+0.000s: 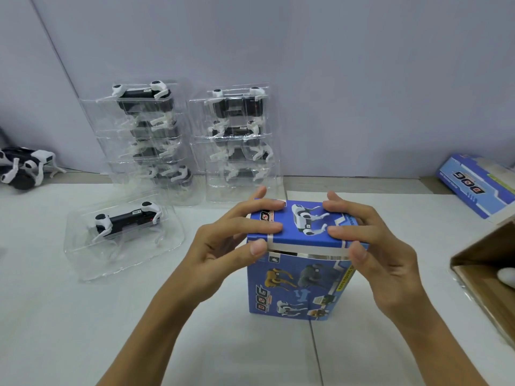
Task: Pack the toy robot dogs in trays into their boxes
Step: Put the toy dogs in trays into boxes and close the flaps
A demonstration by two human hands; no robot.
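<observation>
A: Where was the blue box (299, 277) seen?

B: Upright on the table (83, 316), approx center. Lid flap (303, 224) was pressed down at 12 o'clock of the box, a slit left at the front edge.

A: Hands?

B: Left hand (223, 246) at 9 o'clock of the lid, right hand (381, 249) at 3; fingers (262, 227) were laid nearly straight on top, thumbs set at the front edge.

A: Other dogs?

B: One trayed dog (125, 227) was lying at 9 o'clock; two tray stacks (181, 140) were leaned on the wall at 11–12.
</observation>
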